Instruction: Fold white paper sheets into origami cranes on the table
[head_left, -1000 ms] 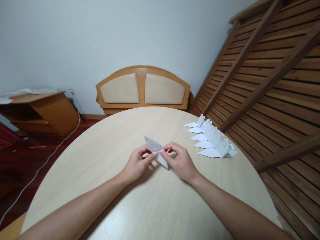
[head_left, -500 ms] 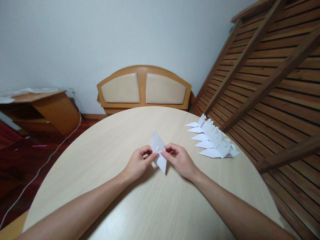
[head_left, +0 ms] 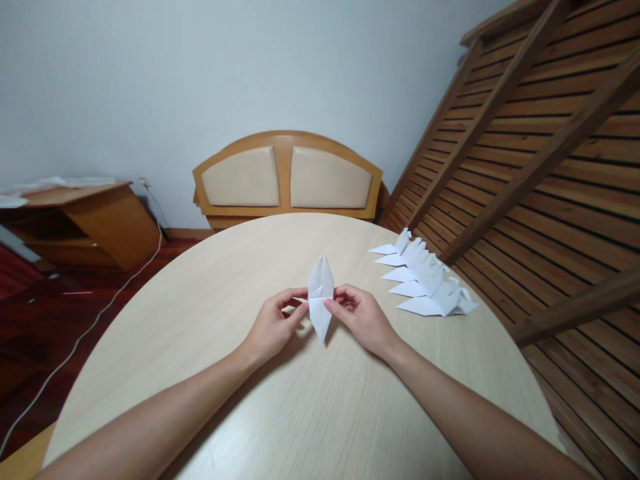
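Note:
A folded white paper, diamond-shaped with a crease across its middle, is held up over the round table. My left hand pinches its left edge between thumb and fingers. On the right edge, my right hand grips it, the thumb lying on the front face near the crease. The fingertips behind the paper are partly hidden. Several folded white paper figures with pointed ends stand in a slanting row at the table's right side.
Beyond the table is a wooden headboard with two cream panels. A slatted wooden frame leans at the right. At the left are a wooden desk and a white cable on the floor.
The folded paper has turned more upright and squarer to the camera. My left thumb has slid off its front face toward the left edge. The row of paper figures stays put.

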A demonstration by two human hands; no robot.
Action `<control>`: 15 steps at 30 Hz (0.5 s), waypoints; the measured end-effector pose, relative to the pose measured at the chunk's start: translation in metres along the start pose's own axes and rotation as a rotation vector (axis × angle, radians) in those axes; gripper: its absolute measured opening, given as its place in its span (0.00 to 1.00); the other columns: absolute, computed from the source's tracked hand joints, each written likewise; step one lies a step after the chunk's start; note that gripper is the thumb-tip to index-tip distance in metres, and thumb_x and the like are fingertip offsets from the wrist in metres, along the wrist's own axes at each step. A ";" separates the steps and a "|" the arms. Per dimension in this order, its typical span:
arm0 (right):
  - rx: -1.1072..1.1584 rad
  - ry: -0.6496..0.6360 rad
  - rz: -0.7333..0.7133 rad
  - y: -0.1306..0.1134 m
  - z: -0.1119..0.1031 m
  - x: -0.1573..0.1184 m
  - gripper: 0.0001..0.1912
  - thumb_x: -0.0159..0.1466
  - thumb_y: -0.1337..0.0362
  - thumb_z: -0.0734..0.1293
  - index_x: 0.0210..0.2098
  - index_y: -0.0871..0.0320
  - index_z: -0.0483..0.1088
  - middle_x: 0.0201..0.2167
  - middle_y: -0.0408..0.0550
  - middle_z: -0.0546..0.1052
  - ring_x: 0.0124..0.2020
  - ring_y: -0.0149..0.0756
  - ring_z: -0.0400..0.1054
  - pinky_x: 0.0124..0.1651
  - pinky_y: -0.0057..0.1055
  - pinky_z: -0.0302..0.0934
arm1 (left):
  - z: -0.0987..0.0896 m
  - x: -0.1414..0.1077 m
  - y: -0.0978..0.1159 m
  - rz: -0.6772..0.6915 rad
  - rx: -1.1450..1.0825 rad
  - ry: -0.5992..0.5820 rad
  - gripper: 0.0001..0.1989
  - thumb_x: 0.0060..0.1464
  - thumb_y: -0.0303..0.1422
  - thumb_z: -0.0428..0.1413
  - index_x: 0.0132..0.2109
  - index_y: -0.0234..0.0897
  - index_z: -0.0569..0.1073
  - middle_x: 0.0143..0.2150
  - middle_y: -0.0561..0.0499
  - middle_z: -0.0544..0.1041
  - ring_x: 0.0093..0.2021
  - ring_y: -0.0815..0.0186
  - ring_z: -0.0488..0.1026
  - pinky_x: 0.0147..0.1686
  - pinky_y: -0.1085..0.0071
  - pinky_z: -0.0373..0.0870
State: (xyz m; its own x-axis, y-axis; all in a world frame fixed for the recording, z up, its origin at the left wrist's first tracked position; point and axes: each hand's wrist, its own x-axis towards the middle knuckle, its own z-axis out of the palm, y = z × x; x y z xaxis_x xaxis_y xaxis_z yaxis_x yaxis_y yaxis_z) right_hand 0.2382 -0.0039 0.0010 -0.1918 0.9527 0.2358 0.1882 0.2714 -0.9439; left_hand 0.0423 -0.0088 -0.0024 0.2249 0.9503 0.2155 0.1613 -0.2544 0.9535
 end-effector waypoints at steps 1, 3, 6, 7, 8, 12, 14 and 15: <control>-0.017 -0.001 -0.008 -0.001 -0.001 0.000 0.13 0.62 0.55 0.70 0.37 0.59 0.75 0.30 0.46 0.78 0.30 0.35 0.70 0.33 0.31 0.65 | 0.000 0.000 0.001 0.008 0.006 0.005 0.17 0.59 0.39 0.59 0.50 0.34 0.78 0.45 0.41 0.81 0.38 0.62 0.77 0.32 0.69 0.74; -0.049 0.002 -0.033 -0.005 -0.001 -0.001 0.12 0.62 0.56 0.70 0.39 0.59 0.75 0.31 0.47 0.78 0.31 0.35 0.70 0.34 0.32 0.65 | 0.000 -0.001 0.002 0.031 0.019 0.026 0.15 0.58 0.39 0.59 0.48 0.35 0.79 0.44 0.42 0.82 0.39 0.62 0.78 0.32 0.70 0.74; -0.107 0.072 -0.121 -0.008 -0.002 -0.002 0.11 0.62 0.58 0.70 0.40 0.58 0.76 0.33 0.48 0.78 0.33 0.36 0.71 0.36 0.33 0.65 | 0.000 -0.002 0.005 0.064 0.069 0.063 0.13 0.58 0.38 0.59 0.45 0.35 0.79 0.41 0.44 0.82 0.39 0.62 0.78 0.30 0.72 0.73; -0.129 0.103 -0.164 -0.009 -0.003 -0.002 0.10 0.62 0.60 0.71 0.40 0.58 0.76 0.33 0.48 0.77 0.33 0.36 0.71 0.36 0.34 0.65 | 0.000 -0.003 0.006 0.071 0.097 0.066 0.12 0.58 0.37 0.58 0.45 0.35 0.79 0.40 0.45 0.82 0.39 0.62 0.78 0.30 0.72 0.72; -0.148 0.133 -0.206 -0.010 -0.003 -0.002 0.09 0.62 0.61 0.71 0.40 0.57 0.76 0.33 0.48 0.76 0.34 0.36 0.71 0.37 0.34 0.65 | 0.000 -0.004 0.007 0.076 0.124 0.064 0.11 0.58 0.36 0.58 0.44 0.35 0.79 0.40 0.45 0.82 0.39 0.62 0.78 0.29 0.72 0.72; -0.172 0.200 -0.299 -0.011 -0.006 -0.002 0.06 0.63 0.63 0.71 0.40 0.57 0.76 0.32 0.46 0.75 0.33 0.35 0.69 0.37 0.33 0.65 | 0.001 -0.005 0.004 0.085 0.200 0.026 0.10 0.58 0.34 0.57 0.45 0.35 0.78 0.40 0.46 0.82 0.39 0.62 0.78 0.30 0.72 0.72; -0.163 0.217 -0.322 -0.012 -0.007 -0.002 0.06 0.64 0.63 0.70 0.40 0.56 0.76 0.34 0.46 0.75 0.33 0.34 0.69 0.36 0.32 0.65 | 0.001 -0.005 0.000 0.085 0.226 -0.002 0.11 0.59 0.34 0.56 0.47 0.36 0.77 0.40 0.47 0.81 0.39 0.63 0.77 0.30 0.72 0.71; -0.156 0.223 -0.331 -0.013 -0.007 -0.002 0.06 0.64 0.63 0.70 0.40 0.56 0.76 0.35 0.46 0.75 0.33 0.34 0.69 0.36 0.32 0.65 | 0.000 -0.005 -0.002 0.085 0.237 -0.023 0.11 0.59 0.34 0.56 0.47 0.36 0.77 0.40 0.47 0.81 0.38 0.63 0.77 0.30 0.73 0.71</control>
State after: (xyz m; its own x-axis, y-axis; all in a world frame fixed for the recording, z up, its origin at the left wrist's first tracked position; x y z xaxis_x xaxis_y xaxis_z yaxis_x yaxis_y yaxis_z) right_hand 0.2432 -0.0088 0.0141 -0.0561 0.8125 0.5803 0.2982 0.5683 -0.7669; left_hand 0.0414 -0.0128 -0.0053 0.2684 0.9200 0.2856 0.3609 -0.3709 0.8557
